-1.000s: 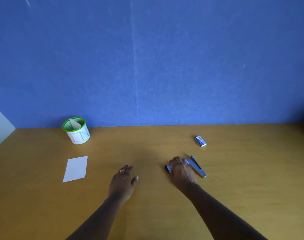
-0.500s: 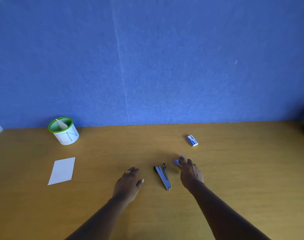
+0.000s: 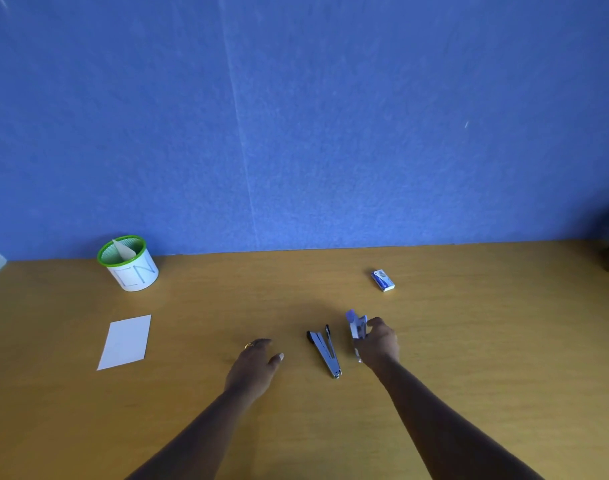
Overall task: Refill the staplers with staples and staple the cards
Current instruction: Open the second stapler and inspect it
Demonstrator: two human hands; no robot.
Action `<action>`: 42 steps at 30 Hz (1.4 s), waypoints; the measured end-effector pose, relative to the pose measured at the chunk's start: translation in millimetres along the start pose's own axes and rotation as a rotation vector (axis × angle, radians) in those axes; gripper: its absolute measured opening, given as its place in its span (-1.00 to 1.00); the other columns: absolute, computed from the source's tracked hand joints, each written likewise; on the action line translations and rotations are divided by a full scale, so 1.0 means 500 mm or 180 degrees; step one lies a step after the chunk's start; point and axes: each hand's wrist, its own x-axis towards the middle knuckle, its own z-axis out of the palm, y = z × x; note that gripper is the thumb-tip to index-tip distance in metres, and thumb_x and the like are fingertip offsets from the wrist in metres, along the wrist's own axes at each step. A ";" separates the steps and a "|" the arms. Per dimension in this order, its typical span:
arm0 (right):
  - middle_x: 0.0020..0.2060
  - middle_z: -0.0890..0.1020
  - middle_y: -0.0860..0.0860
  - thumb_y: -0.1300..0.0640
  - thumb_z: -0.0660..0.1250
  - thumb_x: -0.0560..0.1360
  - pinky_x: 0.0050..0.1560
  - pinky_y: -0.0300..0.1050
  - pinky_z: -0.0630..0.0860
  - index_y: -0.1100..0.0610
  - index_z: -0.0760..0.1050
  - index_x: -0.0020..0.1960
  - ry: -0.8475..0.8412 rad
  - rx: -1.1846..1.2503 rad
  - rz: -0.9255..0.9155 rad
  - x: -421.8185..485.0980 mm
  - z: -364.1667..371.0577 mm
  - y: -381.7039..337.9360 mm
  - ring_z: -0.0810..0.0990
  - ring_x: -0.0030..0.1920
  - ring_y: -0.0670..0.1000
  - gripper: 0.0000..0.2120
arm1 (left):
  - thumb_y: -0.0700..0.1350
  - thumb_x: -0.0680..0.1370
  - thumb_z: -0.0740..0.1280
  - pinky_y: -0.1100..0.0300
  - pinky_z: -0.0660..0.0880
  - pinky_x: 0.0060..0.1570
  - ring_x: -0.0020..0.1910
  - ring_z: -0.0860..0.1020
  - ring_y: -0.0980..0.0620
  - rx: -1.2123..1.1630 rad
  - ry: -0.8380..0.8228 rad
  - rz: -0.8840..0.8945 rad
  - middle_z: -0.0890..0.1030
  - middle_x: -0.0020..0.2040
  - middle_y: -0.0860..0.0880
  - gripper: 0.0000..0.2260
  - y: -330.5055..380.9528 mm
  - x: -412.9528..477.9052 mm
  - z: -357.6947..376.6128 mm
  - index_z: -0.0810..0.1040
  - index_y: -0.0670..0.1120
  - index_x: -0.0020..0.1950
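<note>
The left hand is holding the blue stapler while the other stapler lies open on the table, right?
Not quite: the head view shows the right hand holding the blue stapler; the other stapler does lie open on the table.

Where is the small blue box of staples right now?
In the head view, the staple box lies on the wooden table, right of centre, near the blue wall, just beyond the right hand, which grips a stapler.
</note>
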 end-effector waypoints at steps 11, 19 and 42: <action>-0.12 0.65 0.09 0.20 0.47 0.35 -0.04 -0.01 0.60 0.21 0.43 0.24 -0.0314 0.1260 0.0116 -0.077 0.040 -0.077 0.63 -0.14 0.09 -0.51 | -0.08 0.55 0.30 0.11 0.50 -0.06 -0.11 0.58 -0.06 -0.2037 0.0070 -0.0342 0.60 -0.14 -0.09 -0.85 0.052 -0.004 -0.029 0.56 -0.13 -0.14; 0.01 0.67 0.03 0.17 0.33 0.43 0.01 -0.11 0.49 0.13 0.43 0.22 0.0040 0.0422 -0.1095 -0.174 0.053 -0.142 0.62 0.02 0.08 -0.64 | -0.17 0.52 0.35 0.23 0.57 -0.34 -0.25 0.60 -0.06 -0.3507 0.0178 -0.0232 0.63 -0.15 -0.18 -0.89 0.098 -0.036 -0.058 0.58 -0.22 -0.09; 0.04 0.59 0.05 0.11 0.30 0.52 -0.25 -0.20 0.53 0.11 0.42 0.22 -0.0292 0.0786 -0.1312 -0.227 0.034 -0.215 0.60 -0.16 0.01 -0.71 | -0.12 0.64 0.09 0.32 0.27 -0.63 -0.58 0.38 0.10 -0.3613 0.0574 -0.0195 0.44 -0.40 -0.07 -0.74 0.092 -0.081 -0.101 0.48 -0.18 -0.14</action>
